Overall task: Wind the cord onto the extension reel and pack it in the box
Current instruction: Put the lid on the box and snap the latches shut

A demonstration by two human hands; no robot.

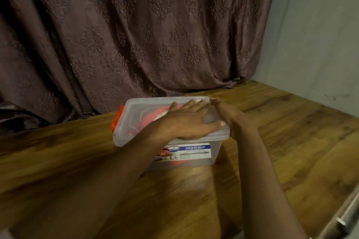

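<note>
A clear plastic box with a blue label stands on the wooden table, its clear lid lying on top. Through the lid a pink and white extension reel shows inside. My left hand lies flat on the lid, fingers spread, thumb at the near right corner. My right hand is pressed edge-on against the box's right side, fingers along the lid's rim. An orange latch sits on the box's left end. The right end's latch is hidden by my right hand.
The wooden table stretches out on all sides of the box. A brown patterned curtain hangs right behind it, touching the table. A pale wall rises at the right. A metal edge shows at the lower right corner.
</note>
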